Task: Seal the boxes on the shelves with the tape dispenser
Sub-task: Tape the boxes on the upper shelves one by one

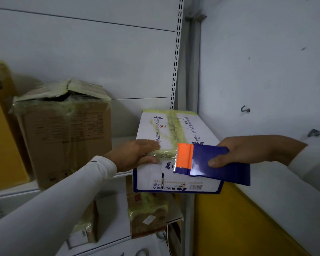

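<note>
Your right hand [248,151] grips the tape dispenser [211,163] by its blue body, fingers closed round it, serrated edge over the white box [175,137] at the shelf's [13,189] right front edge. It looks light and stiff; hold the body, clear of the blade. Your left hand [135,154] lies flat, fingers spread, pressing the tape.

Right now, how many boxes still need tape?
Done: the white box already has yellowish tape running down its lid. In hand: the left hand presses a fresh strip down while the right hand holds the tape dispenser. Left: the brown box behind has flaps puffed open.
</note>
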A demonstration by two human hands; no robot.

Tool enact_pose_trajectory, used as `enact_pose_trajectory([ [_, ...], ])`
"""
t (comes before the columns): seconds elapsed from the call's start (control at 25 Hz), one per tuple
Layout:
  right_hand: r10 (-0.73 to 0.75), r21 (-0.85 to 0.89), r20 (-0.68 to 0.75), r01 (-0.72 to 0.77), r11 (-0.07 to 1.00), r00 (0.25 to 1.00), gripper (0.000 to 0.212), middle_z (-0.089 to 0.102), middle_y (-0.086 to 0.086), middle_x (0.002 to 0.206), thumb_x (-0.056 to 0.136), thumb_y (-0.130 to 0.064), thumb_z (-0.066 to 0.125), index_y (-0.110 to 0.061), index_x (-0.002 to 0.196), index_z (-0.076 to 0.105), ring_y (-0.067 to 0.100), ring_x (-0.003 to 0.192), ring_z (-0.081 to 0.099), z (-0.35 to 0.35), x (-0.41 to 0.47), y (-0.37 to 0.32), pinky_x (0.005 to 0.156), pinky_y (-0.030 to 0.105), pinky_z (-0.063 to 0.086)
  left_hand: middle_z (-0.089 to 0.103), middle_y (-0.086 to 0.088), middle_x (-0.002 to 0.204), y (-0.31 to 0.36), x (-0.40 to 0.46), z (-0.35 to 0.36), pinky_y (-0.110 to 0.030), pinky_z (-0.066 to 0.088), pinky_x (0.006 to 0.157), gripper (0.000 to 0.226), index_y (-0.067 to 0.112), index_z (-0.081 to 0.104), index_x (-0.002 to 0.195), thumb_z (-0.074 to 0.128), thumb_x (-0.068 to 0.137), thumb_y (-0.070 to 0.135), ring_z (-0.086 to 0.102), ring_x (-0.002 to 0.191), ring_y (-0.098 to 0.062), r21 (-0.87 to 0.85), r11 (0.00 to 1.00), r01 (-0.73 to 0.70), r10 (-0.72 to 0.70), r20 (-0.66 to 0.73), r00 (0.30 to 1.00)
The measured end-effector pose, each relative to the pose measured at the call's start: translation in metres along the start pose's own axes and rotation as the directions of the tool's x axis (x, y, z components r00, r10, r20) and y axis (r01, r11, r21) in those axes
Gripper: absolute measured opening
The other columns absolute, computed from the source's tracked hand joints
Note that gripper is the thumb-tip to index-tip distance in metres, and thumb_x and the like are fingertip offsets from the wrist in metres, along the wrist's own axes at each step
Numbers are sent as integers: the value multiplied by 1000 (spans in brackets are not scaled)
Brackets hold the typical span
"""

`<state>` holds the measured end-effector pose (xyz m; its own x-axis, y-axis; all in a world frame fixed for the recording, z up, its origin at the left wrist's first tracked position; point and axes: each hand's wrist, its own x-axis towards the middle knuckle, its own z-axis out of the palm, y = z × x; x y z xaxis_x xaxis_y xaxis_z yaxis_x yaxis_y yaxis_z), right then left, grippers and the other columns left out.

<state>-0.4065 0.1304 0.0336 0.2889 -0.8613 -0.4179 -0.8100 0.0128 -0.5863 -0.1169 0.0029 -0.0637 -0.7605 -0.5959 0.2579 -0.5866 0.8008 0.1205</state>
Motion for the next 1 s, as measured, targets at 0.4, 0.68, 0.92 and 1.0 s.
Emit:
enact_pose_trajectory([
  [0.4,105,-61,-133,-113,992,986,39,61,0,64,76,-52,70,-18,61,59,13,57,55,-32,-48,42,56,20,37,41,3,148,-23,-9,0,-21,22,108,92,29,44,141,15,74,86,39,134,-17,-11,999,33,-32,14,999],
  [0.68,143,-95,-208,-166,982,968,36,64,-4,63,85,-45,68,-16,66,59,7,54,57,-20,-33,59,56,19,41,57,8,132,3,-3,-10,-31,48,89,96,35,50,128,2,68,92,58,112,-16,238,971,19,-14,-20,1000],
  [0.92,117,-84,-229,-140,987,966,30,63,-11,55,89,-40,65,-18,68,59,1,49,57,-17,-32,60,54,17,42,34,-5,152,86,42,9,-38,35,107,84,22,23,147,16,83,76,41,133,-24,390,920,-33,68,-75,995],
  [1.0,104,-73,-214,-122,990,971,32,61,-12,53,89,-40,65,-19,66,58,1,48,55,-15,-32,62,54,17,41,47,-2,141,87,55,21,-37,44,99,68,23,36,139,16,90,65,51,123,-22,365,927,-82,110,-56,992],
])
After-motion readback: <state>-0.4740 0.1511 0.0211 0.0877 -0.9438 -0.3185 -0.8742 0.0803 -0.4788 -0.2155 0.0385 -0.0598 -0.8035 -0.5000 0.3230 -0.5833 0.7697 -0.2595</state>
